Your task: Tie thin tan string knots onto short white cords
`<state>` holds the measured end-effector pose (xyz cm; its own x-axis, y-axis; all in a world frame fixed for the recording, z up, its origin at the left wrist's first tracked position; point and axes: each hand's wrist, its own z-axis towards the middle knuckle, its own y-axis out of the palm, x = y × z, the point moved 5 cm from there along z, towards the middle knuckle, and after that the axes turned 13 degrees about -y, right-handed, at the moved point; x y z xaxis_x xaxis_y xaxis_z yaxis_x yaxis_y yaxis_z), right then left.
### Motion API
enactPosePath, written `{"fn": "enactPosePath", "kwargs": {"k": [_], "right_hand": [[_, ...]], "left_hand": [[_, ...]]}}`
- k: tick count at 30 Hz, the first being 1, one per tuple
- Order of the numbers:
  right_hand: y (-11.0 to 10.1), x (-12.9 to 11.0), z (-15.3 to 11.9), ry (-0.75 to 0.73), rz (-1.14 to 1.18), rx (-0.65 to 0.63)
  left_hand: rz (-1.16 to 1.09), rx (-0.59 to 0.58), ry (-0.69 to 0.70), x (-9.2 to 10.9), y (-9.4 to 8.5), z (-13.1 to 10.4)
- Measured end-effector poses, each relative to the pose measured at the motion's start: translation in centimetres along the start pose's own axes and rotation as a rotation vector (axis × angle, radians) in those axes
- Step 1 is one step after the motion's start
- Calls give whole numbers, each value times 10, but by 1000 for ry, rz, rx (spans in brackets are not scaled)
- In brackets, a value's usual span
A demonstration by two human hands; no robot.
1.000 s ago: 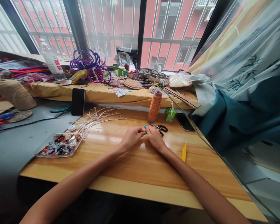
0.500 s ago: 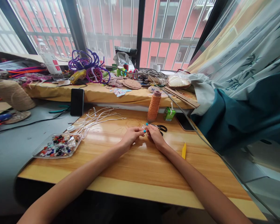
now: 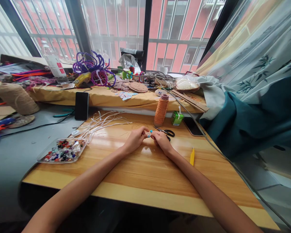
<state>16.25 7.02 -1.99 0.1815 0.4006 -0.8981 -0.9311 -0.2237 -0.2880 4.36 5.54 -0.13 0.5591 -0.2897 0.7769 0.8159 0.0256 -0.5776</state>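
Over the middle of the wooden table [image 3: 140,171] my two hands meet almost fingertip to fingertip. My left hand [image 3: 137,138] has its thumb and fingers brought together around something too small to make out. My right hand [image 3: 160,139] is closed in a pinch beside it, also on something small and pale that its fingers mostly hide. Black-handled scissors [image 3: 169,132] lie just beyond my right hand, partly covered by it. A cone of orange thread [image 3: 161,110] stands upright behind the hands, with thin loose thread on the table near it.
To the left is a clear plastic tray [image 3: 45,158] of mixed beads, with white cords [image 3: 104,121] behind it. A phone [image 3: 81,106] leans against the ledge; another phone [image 3: 193,126] lies right of a green carton [image 3: 177,118]. A yellow tool [image 3: 192,157] lies near my right forearm.
My left hand has shifted slightly left, away from the right, and its fingers are more arched. The right hand stays nearly in place. The whole view has moved a little.
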Motion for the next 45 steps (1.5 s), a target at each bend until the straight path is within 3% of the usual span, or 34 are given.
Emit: {"fn": "enactPosePath", "kwargs": {"k": [7, 12, 15, 20, 23, 26, 30, 34, 40, 45], "right_hand": [[1, -18, 0, -168, -308, -148], [3, -20, 1, -201, -387, -274], [5, -19, 0, -231, -490, -278], [12, -16, -5, -361, -903, -237], [16, -13, -7, -398, -1004, -230], [13, -13, -6, -367, -961, -161], [3, -18, -4, -290, -715, 16], [-1, -22, -4, -218, -497, 115], [-1, -12, -1, -119, -336, 59], [-2, 0, 3, -3, -169, -54]], "left_hand": [[255, 50, 158, -2, 0, -2], [543, 64, 279, 1, -2, -2], [749, 60, 395, 10, -4, -5], [969, 36, 489, 30, -3, -15], [891, 28, 395, 32, 0, -16], [581, 25, 166, 24, 1, -12], [59, -3, -144, 12, 4, -9], [-180, -3, -351, 5, 5, -11], [-163, 54, -345, 1, 4, -10], [-53, 73, -133, 2, 7, -7]]}}
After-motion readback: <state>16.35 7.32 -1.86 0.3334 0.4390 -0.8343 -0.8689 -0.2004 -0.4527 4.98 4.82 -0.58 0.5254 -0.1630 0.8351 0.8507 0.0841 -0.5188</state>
